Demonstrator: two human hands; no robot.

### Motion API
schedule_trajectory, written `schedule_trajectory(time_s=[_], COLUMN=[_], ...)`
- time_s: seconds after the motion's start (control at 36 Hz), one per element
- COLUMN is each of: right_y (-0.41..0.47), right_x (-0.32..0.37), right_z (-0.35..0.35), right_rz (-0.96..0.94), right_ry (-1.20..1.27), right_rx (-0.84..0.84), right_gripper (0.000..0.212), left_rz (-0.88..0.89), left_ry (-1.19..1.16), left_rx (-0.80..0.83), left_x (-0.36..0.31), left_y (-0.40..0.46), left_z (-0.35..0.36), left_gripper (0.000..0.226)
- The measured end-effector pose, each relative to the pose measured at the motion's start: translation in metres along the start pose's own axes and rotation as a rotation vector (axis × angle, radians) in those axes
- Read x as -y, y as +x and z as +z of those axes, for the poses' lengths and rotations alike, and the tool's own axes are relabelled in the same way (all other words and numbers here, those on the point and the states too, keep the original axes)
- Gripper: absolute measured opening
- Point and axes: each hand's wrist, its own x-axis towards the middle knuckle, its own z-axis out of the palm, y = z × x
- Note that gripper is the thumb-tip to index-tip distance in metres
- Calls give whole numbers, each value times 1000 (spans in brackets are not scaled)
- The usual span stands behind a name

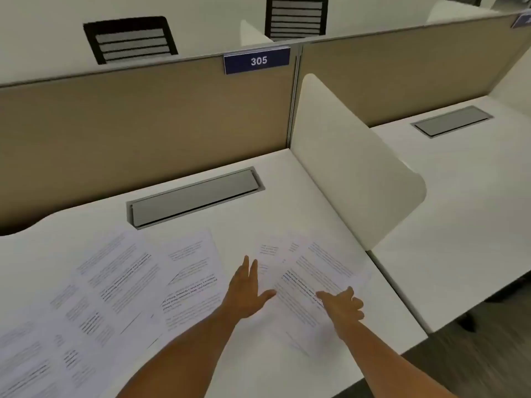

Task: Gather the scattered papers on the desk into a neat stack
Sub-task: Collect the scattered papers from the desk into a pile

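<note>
Head view: my left hand (247, 294) lies flat and spread; my right hand (343, 307), half-curled, presses papers (313, 271) at four o'clock on the counter (287, 182).

Printed white papers (115, 282) fanned, overlapping, flat at desk's 9 o'clock; smaller overlapped batch (310, 271) at 3 o'clock.

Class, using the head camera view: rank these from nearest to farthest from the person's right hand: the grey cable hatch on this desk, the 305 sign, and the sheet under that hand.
From the right hand:
1. Sheet, directly under it, desk's right side.
2. Cable hatch, back centre of the desk.
3. 305 sign, atop the rear partition.
</note>
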Motion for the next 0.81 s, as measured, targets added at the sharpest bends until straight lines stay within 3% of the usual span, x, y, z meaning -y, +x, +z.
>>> schedule_trajectory(time_s=[0.14,0.22,0.39,0.58,0.81], right_y=[10,17,23,34,36], right_x=[0,-5,-15,-24,-22], right_z=[4,8,15,29,29], right_rz=[48,37,-96,-196,-235], right_ry=[-58,-154,-480,-606,-582], right_rx=[9,21,-13,32,55], right_gripper=[108,105,114,116,113], left_rz=[-125,-252,-433,-437,-396], left_ry=[-48,-200,-311,-277,-389], left_rx=[3,-38,-70,-41,-53], left_x=[-6,-12,-15,-22,-26], left_y=[17,26,44,48,50], left_z=[6,9,17,21,17], left_gripper=[108,112,115,113,108])
